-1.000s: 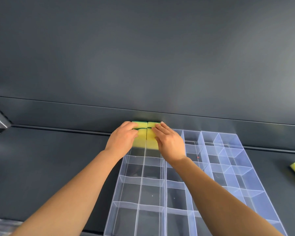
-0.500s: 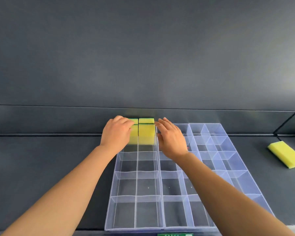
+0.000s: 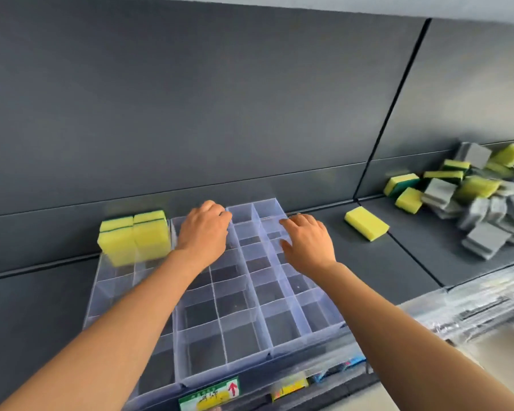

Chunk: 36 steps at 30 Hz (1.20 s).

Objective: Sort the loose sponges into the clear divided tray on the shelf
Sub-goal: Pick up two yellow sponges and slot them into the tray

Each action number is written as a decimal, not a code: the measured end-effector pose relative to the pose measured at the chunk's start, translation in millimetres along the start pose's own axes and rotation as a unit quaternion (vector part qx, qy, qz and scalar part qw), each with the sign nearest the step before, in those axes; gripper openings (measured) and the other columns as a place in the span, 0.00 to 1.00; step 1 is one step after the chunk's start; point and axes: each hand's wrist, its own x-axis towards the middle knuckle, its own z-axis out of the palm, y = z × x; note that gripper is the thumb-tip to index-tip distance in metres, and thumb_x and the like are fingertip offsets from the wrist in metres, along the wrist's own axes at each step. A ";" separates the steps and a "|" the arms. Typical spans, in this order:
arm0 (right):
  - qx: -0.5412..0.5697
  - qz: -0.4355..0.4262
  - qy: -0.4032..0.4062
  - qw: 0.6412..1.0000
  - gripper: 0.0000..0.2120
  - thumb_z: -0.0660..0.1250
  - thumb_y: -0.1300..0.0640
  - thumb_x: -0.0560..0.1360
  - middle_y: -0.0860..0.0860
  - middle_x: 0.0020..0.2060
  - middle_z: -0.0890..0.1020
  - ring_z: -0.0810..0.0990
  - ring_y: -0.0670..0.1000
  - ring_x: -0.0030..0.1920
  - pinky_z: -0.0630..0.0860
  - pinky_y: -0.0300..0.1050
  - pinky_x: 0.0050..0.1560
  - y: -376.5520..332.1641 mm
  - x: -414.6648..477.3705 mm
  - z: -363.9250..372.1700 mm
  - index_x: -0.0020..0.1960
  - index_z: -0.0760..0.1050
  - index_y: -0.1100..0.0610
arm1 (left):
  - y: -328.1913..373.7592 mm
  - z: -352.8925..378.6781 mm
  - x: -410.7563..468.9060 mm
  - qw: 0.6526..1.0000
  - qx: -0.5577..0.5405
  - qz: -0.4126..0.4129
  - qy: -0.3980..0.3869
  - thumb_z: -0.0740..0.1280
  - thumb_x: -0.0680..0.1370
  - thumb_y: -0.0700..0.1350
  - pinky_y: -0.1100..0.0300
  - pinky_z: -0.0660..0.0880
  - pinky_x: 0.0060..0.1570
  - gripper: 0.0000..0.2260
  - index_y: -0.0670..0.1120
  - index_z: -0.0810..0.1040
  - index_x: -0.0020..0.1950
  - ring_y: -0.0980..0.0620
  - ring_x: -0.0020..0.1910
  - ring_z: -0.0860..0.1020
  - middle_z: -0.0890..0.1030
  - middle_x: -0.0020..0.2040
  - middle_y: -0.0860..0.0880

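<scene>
Sponges [image 3: 134, 237], 2, stand in the divided tray's [image 3: 250, 361] upper-left cells; empty left hand [image 3: 204, 232] loosely curled, right hand [image 3: 307, 243] spread, next likely fetching the lone yellow sponge [image 3: 366, 223]

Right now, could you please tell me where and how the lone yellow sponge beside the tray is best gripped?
Pinch the lone yellow sponge across its two long side faces, bringing the grip down from above. It lies flat, broad face up, apart from the clear tray and the sponge pile, so both sides look free. The right hand is nearer.
</scene>
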 end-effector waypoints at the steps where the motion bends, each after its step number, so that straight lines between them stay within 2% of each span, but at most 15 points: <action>1: -0.008 0.009 -0.004 1.000 0.20 0.62 0.49 0.77 0.52 0.63 0.74 0.68 0.56 0.65 0.64 0.50 0.64 13.8 -5.0 -3.5 0.67 0.68 0.52 | 14.8 1.5 4.6 1.000 0.000 0.000 -0.004 0.64 0.75 0.40 0.56 0.70 0.56 0.10 0.46 0.77 0.56 0.49 0.60 0.70 0.77 0.57 0.50; 4: -0.028 0.041 -0.021 0.999 0.19 0.62 0.48 0.76 0.53 0.60 0.75 0.70 0.56 0.62 0.65 0.50 0.60 66.0 -25.0 -15.5 0.65 0.70 0.52 | 71.3 7.5 20.6 1.000 -0.020 0.004 -0.011 0.63 0.75 0.38 0.57 0.69 0.56 0.12 0.46 0.77 0.57 0.49 0.61 0.70 0.77 0.57 0.50; 9: -0.046 0.060 -0.036 0.997 0.18 0.62 0.48 0.76 0.53 0.59 0.75 0.70 0.56 0.62 0.66 0.51 0.59 144.4 -52.1 -27.8 0.64 0.71 0.52 | 156.8 16.1 44.7 0.999 -0.039 0.007 -0.020 0.63 0.74 0.37 0.56 0.71 0.54 0.12 0.46 0.76 0.56 0.49 0.60 0.70 0.77 0.56 0.50; 19: -0.048 0.107 -0.059 0.991 0.18 0.62 0.49 0.76 0.52 0.58 0.75 0.69 0.55 0.61 0.66 0.48 0.58 263.4 -69.1 -28.4 0.64 0.70 0.52 | 271.2 41.5 100.3 0.996 -0.045 0.048 -0.060 0.63 0.77 0.44 0.57 0.70 0.55 0.11 0.48 0.75 0.58 0.49 0.59 0.69 0.74 0.58 0.50; 22: -0.053 0.117 -0.061 0.990 0.18 0.62 0.49 0.76 0.52 0.58 0.75 0.69 0.55 0.62 0.66 0.48 0.58 292.8 -60.8 -23.7 0.64 0.70 0.53 | 291.6 52.4 123.8 0.994 -0.047 0.029 -0.095 0.63 0.77 0.43 0.56 0.71 0.54 0.12 0.47 0.72 0.60 0.47 0.60 0.68 0.72 0.60 0.48; 25: -0.058 0.119 -0.071 0.989 0.18 0.62 0.50 0.76 0.53 0.58 0.74 0.68 0.56 0.62 0.65 0.49 0.59 321.2 -44.9 -16.0 0.64 0.70 0.54 | 307.7 65.5 152.6 0.985 -0.067 -0.026 -0.154 0.61 0.79 0.48 0.51 0.71 0.54 0.19 0.47 0.63 0.69 0.44 0.63 0.66 0.67 0.65 0.45; 28: -0.059 0.109 -0.075 0.989 0.18 0.62 0.52 0.77 0.53 0.61 0.72 0.67 0.56 0.63 0.65 0.49 0.61 345.3 -23.6 -7.6 0.65 0.68 0.54 | 314.7 79.5 182.1 0.961 -0.116 -0.088 -0.235 0.61 0.78 0.54 0.48 0.70 0.55 0.27 0.48 0.56 0.73 0.42 0.67 0.64 0.64 0.69 0.44; 30: -0.059 0.091 -0.081 0.991 0.19 0.62 0.56 0.76 0.54 0.65 0.70 0.65 0.57 0.66 0.65 0.48 0.63 357.4 -6.5 -4.0 0.67 0.67 0.54 | 314.3 87.4 201.9 0.943 -0.143 -0.108 -0.279 0.64 0.76 0.57 0.48 0.68 0.59 0.32 0.47 0.55 0.74 0.41 0.68 0.64 0.64 0.70 0.43; 32: -0.055 0.063 -0.092 0.992 0.23 0.62 0.61 0.75 0.55 0.69 0.65 0.62 0.57 0.69 0.64 0.48 0.65 366.1 10.0 -1.7 0.69 0.64 0.55 | 314.7 93.0 217.3 0.937 -0.155 -0.104 -0.295 0.69 0.72 0.58 0.51 0.67 0.61 0.35 0.44 0.60 0.72 0.41 0.67 0.66 0.67 0.69 0.41; 36: -0.028 0.011 -0.126 0.992 0.31 0.61 0.68 0.73 0.54 0.75 0.54 0.53 0.56 0.74 0.60 0.49 0.70 375.9 41.9 5.3 0.74 0.56 0.55 | 317.8 97.1 235.1 0.934 -0.175 -0.112 -0.291 0.74 0.67 0.58 0.57 0.68 0.49 0.27 0.42 0.71 0.57 0.44 0.57 0.72 0.73 0.58 0.43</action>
